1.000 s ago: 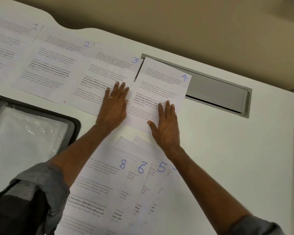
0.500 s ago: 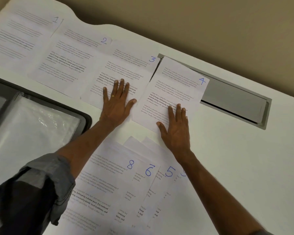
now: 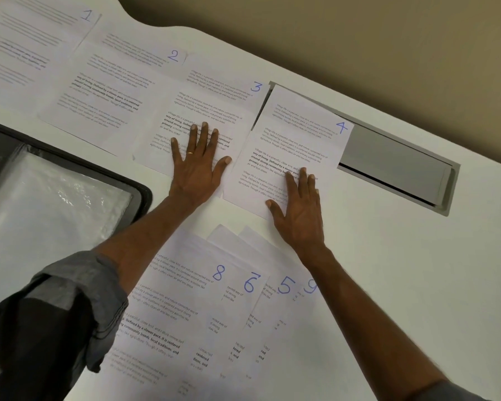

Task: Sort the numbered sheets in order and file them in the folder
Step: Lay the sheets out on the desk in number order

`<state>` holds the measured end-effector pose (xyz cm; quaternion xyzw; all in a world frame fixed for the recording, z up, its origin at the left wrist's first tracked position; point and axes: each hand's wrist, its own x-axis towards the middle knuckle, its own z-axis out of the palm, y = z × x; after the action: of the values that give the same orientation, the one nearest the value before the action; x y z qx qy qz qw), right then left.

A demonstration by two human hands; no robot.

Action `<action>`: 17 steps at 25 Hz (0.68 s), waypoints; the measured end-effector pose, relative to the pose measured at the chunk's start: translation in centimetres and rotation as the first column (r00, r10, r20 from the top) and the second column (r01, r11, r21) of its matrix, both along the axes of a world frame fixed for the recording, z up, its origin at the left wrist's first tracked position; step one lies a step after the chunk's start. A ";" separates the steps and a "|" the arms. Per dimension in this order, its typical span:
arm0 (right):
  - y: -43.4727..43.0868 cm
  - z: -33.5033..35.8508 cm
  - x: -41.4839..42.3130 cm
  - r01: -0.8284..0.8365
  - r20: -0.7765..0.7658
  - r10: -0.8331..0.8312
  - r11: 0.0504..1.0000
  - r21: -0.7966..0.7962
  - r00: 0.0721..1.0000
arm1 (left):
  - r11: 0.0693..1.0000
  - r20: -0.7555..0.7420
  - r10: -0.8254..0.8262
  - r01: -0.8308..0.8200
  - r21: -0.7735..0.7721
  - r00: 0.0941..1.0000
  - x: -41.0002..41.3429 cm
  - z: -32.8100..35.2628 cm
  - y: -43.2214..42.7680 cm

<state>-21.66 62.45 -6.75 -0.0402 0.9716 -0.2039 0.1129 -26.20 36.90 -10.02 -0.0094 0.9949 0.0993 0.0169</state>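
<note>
Folder (image 3: 99, 167): open at the desk's (image 3: 402, 270) left edge, a clear sleeve facing up, no numbered sheet visibly in it.
Sheets 1 (image 3: 26, 47) and 2 (image 3: 104, 91): start a row along the far edge, running in from the far-left corner, each overlapping the next.
Sheet 3 (image 3: 214, 111): third in the row, its left side tucked against sheet 2.
Left hand (image 3: 197, 166): flat on the lower half of sheet 3, fingers straight, thumb splayed toward sheet 4; it presses and grips nothing.
Unsorted stack (image 3: 191, 299): fanned at the near edge between the forearms, showing 8, 6, 5, 9.
Sheet 4 (image 3: 295, 140): just beside sheet 3, tilted off the row's line, its right corner over the grey hatch (image 3: 394, 166).
Right hand (image 3: 298, 209): flat on sheet 4's near corner, fingers straight, holding nothing.
Risk: sheet 4's overhanging corner could catch or dip at the hatch slot if slid rightward. A forearm dragging back could scatter the fan. Taking the top sheet, 8, would break the order, since 5 comes next.
Change: both palms rest where they did half a second ago. A second ago the left thumb lay closer to the fingers. The 9 now shows more fully.
</note>
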 end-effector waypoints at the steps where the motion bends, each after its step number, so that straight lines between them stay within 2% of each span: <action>1: 0.0 0.0 -0.1 -0.003 0.009 0.003 1.000 -0.001 1.000 | 1.000 0.002 0.001 -0.001 -0.003 1.000 0.0 0.0 0.0; 4: 0.0 0.1 0.0 0.007 -0.024 -0.008 1.000 -0.018 1.000 | 1.000 -0.020 0.014 -0.014 0.002 1.000 0.1 -0.1 0.0; 7: -0.2 1.1 0.1 0.071 -0.202 -0.081 0.996 -0.060 0.976 | 0.999 -0.037 0.043 -0.043 0.022 0.998 0.4 0.5 0.2; 9: -0.5 2.0 0.8 0.094 -0.246 -0.115 0.991 -0.094 0.962 | 0.998 -0.043 0.047 -0.045 0.046 0.998 1.4 1.2 0.7; 13: -0.9 2.8 5.5 0.095 -0.200 -0.120 0.987 -0.131 0.972 | 0.987 -0.069 -0.006 0.017 0.160 0.998 6.8 3.0 2.4; 17: -0.8 3.0 13.0 0.077 -0.106 -0.092 0.987 -0.140 0.990 | 0.975 -0.058 -0.089 0.099 0.197 0.994 16.1 4.4 4.2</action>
<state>-8.64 61.61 -3.76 -0.0180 0.9612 -0.2714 0.0463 -10.09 41.13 -5.64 0.0418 0.9794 0.1977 -0.0016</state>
